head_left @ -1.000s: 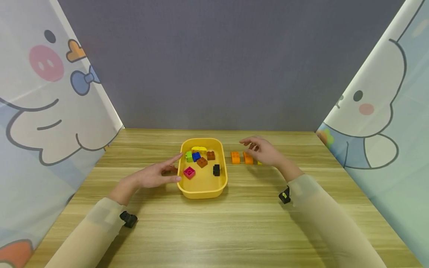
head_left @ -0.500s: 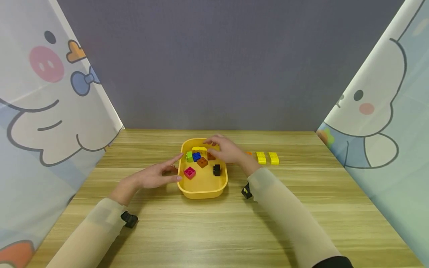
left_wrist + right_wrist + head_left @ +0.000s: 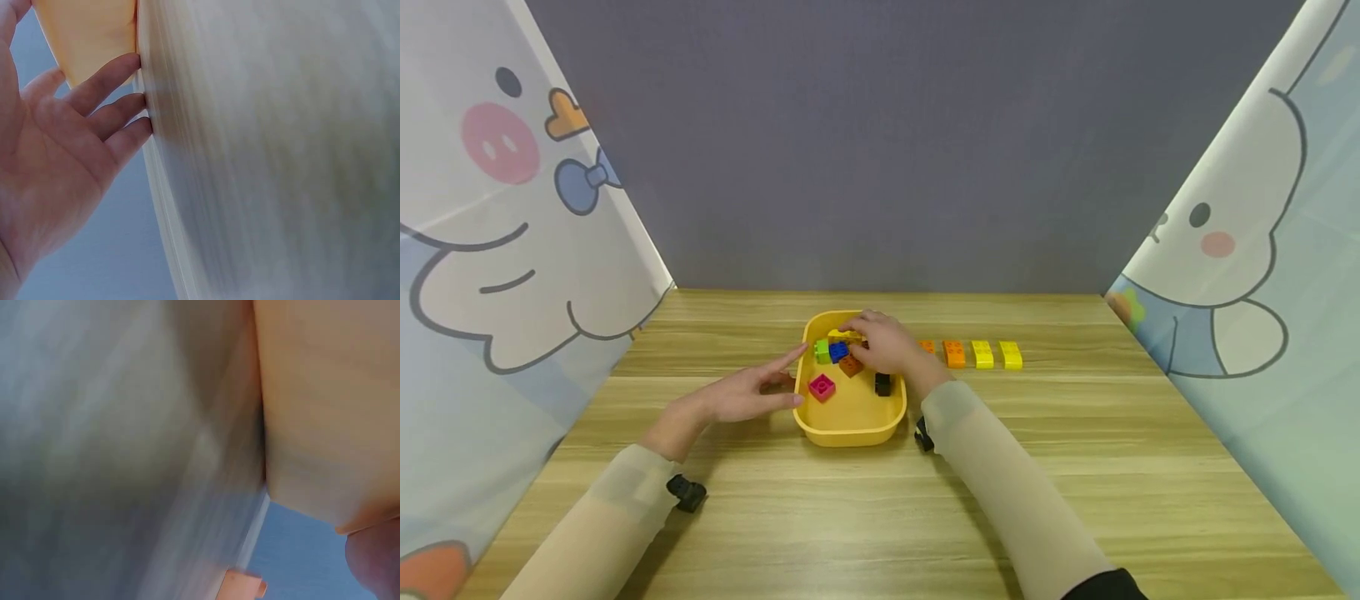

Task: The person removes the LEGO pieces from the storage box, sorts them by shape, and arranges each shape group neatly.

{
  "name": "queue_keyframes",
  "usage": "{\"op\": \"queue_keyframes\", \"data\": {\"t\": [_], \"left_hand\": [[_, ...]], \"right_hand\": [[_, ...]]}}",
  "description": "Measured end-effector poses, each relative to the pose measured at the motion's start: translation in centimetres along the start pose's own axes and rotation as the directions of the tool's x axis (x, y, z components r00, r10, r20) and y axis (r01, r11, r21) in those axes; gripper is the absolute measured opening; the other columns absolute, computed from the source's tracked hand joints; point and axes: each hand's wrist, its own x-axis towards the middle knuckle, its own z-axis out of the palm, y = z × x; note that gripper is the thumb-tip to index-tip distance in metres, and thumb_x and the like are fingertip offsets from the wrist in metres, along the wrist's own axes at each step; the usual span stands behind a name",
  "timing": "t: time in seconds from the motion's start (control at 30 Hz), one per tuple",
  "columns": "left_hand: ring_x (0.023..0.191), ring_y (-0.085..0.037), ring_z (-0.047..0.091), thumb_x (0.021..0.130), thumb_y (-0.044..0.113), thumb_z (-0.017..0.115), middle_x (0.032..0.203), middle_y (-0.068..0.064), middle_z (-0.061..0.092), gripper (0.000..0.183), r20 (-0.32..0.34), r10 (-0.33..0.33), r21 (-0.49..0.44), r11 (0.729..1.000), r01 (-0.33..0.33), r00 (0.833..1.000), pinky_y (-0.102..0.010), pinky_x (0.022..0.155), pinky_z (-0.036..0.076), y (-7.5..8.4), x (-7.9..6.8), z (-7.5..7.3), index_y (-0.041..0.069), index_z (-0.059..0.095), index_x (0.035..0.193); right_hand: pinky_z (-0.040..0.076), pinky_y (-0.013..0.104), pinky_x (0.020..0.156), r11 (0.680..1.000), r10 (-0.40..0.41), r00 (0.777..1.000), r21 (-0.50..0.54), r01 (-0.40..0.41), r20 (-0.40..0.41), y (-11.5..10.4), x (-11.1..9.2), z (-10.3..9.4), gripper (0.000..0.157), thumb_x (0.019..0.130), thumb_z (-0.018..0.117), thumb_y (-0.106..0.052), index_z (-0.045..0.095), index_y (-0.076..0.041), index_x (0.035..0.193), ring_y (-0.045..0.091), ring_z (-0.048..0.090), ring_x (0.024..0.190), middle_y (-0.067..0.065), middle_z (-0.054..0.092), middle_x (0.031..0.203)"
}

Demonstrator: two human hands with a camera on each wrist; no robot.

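A yellow plastic basket (image 3: pixel 850 437) stands on the table with loose toy bricks inside. My left hand (image 3: pixel 741 393) rests at its left side, fingers stretched and fingertips right at the rim; the left wrist view shows that hand (image 3: pixel 69 137) beside the basket wall (image 3: pixel 90 37). Over the far right part of the basket reaches my right hand (image 3: pixel 887 346), thumb and forefinger apart above the bricks. Near its fingertips lie a blue brick (image 3: pixel 838 352), a brown brick (image 3: pixel 850 366) and a yellow piece (image 3: pixel 837 335). A second brown brick is mostly hidden beneath the hand.
The basket also holds a green brick (image 3: pixel 822 351), a pink brick (image 3: pixel 822 387) and a black brick (image 3: pixel 883 384). Right of it, an orange brick (image 3: pixel 954 353) and yellow bricks (image 3: pixel 982 354) form a row, with another orange one partly covered by the right wrist.
My right hand has moved left from the brick row into the basket, uncovering the yellow bricks at the row's right end. The left hand has stayed at the rim.
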Motion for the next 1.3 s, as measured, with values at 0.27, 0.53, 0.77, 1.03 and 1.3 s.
{"op": "queue_keyframes", "data": {"t": [0.27, 0.53, 0.77, 1.03, 1.3], "left_hand": [[0.155, -0.052, 0.047, 0.103, 0.067, 0.067, 0.165, -0.023, 0.054, 0.093, 0.001, -0.014, -0.009, 1.0, 0.014, 1.0, -0.079, 0.125, 0.032, 0.05, -0.08, 0.06, 0.049, 0.011, 0.175], [0.156, -0.052, 0.046, 0.103, 0.066, 0.067, 0.167, -0.025, 0.051, 0.093, -0.001, -0.018, -0.014, 1.0, 0.018, 1.0, -0.079, 0.125, 0.031, 0.19, -0.05, 0.04, 0.049, 0.011, 0.175], [0.155, -0.052, 0.046, 0.104, 0.066, 0.066, 0.167, -0.025, 0.05, 0.092, -0.003, -0.015, 0.005, 1.0, 0.015, 1.0, -0.081, 0.125, 0.03, -0.02, 0.08, 0.12, 0.05, 0.009, 0.175], [0.153, -0.052, 0.049, 0.104, 0.065, 0.066, 0.165, -0.026, 0.053, 0.094, -0.008, 0.003, 0.012, 1.0, -0.003, 1.0, -0.079, 0.124, 0.032, -0.12, 0.06, 0.09, 0.046, 0.01, 0.176], [0.153, -0.051, 0.05, 0.104, 0.064, 0.067, 0.164, -0.026, 0.054, 0.093, -0.012, 0.013, 0.006, 1.0, -0.013, 1.0, -0.076, 0.125, 0.034, -0.15, 0.07, 0.12, 0.046, 0.011, 0.176]], "right_hand": [[0.022, 0.062, 0.137, 0.995, 0.016, 0.999, -0.097, -0.012, 0.04, 0.13, 0.08, 0.47, 0.051, 0.11, 0.062, -0.034, 0.058, -0.028, 0.16, 0.035, 0.042, 0.162, 0.007, 0.053, 0.169], [0.022, 0.061, 0.137, 0.999, -0.006, 0.998, -0.051, 0.009, 0.059, 0.47, 0.06, 0.26, 0.053, 0.106, 0.066, -0.025, 0.061, -0.029, 0.158, 0.027, 0.061, 0.139, 0.003, 0.065, 0.15], [0.02, 0.06, 0.138, 0.999, 0.008, 0.995, -0.033, -0.004, 0.103, 0.53, 0.11, 0.19, 0.057, 0.102, 0.073, -0.031, 0.062, -0.031, 0.158, 0.019, 0.065, 0.115, -0.003, 0.068, 0.136], [0.018, 0.061, 0.138, 1.0, -0.006, 0.994, -0.009, 0.007, 0.108, 0.43, 0.07, 0.08, 0.054, 0.104, 0.076, -0.048, 0.066, -0.028, 0.153, 0.017, 0.068, 0.12, -0.005, 0.071, 0.134], [0.014, 0.06, 0.139, 1.0, 0.014, 0.993, 0.013, -0.015, 0.116, 0.22, -0.01, -0.05, 0.057, 0.098, 0.079, -0.058, 0.065, -0.028, 0.144, 0.02, 0.066, 0.131, -0.008, 0.075, 0.141]]}}
